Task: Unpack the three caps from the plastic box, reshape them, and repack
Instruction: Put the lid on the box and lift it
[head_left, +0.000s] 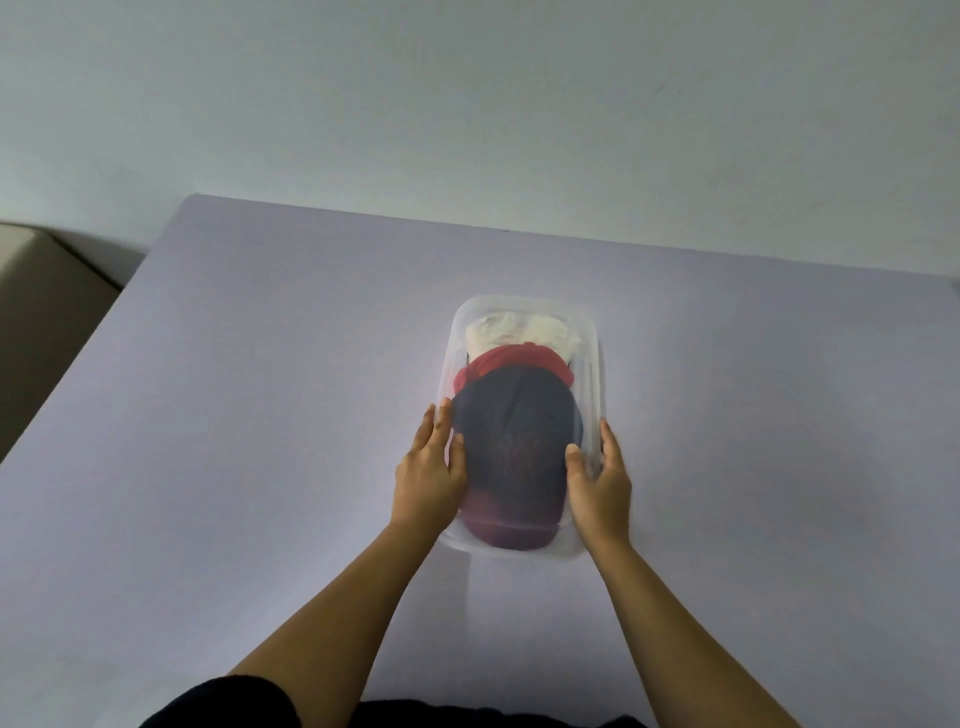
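The translucent plastic box (593, 364) sat near the middle of the lavender counter (234, 415), long side running toward its far edge. Inside lay a navy cap (519, 441) nearest, a red cap (514, 358), then a white cap (519, 327). The left hand (428, 475) and right hand (600, 483) held the box's sides, fingers (434, 423) along the walls, thumbs on top.

There was one plastic box (594, 364) on one surface (234, 415). It held three caps: one white cap (519, 330), one red cap (514, 359) and one dark navy cap (519, 431). Two hands were in view, one left hand (428, 478) and one right hand (602, 480).
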